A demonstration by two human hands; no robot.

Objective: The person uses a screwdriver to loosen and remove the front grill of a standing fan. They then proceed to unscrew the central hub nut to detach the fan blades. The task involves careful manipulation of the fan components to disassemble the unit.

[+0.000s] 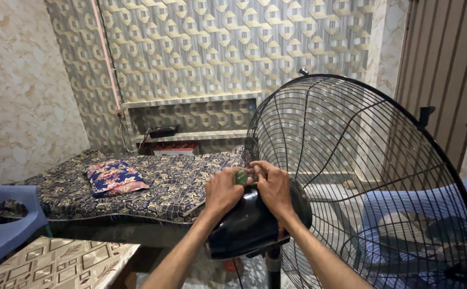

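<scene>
The small green screwdriver handle [241, 176] sits low-centre of the frame, pinched between your hands atop the glossy black fan motor housing [249, 225]. Your left hand [221, 192] and right hand [272, 186] both close around it, equally near.

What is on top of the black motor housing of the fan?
Both hands rest on top of the black motor housing: the left hand and right hand close around a small green object. Their fingers cover most of it, so its shape cannot be told.

Green-handled tool [241, 176] atop upright fan's glossy black motor housing [249, 225].
</scene>
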